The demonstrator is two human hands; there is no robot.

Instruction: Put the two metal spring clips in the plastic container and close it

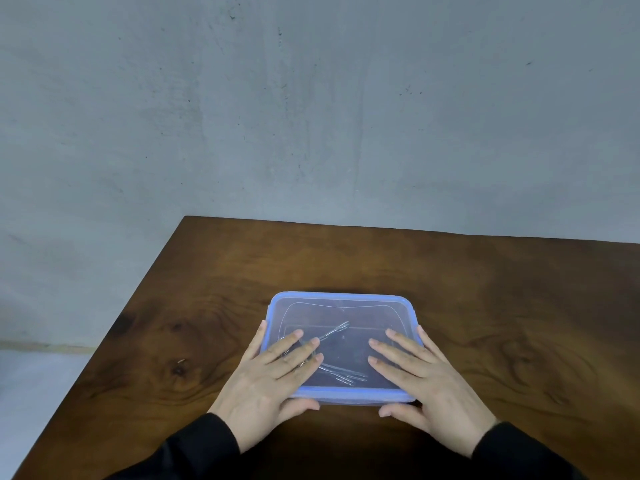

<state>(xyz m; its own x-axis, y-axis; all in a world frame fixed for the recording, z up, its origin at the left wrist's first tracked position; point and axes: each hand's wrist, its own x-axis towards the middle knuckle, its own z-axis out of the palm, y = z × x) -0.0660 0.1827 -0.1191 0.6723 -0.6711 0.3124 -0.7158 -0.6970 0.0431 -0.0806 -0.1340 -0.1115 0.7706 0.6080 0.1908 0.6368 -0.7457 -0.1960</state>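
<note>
Two black sleeves (194, 445) enter from the near edge, and both hands lie flat on the lid of a plastic container. The left hand (273, 379) has its fingers spread across the lid's near-left part, its thumb tucked against the front rim. The right hand (426, 382) mirrors it on the near-right part, fingers spread and palm down, thumb at the front edge. Neither hand pinches anything; both press open-palmed on the lid.

The plastic container (341, 346) is a shallow rectangular box with a clear lid (346, 306) edged in blue, resting on the dark wooden surface (485, 306) near the person. The lid sits on top and looks seated all round, though whether its side latches are snapped cannot be told. Through the clear plastic two metal spring clips (337, 355) show inside: one angled toward the far side at centre, the other lying nearer the front, their ends partly hidden under the left hand's fingers.

Beyond the surface's far edge stands a plain grey wall (311, 116).
</note>
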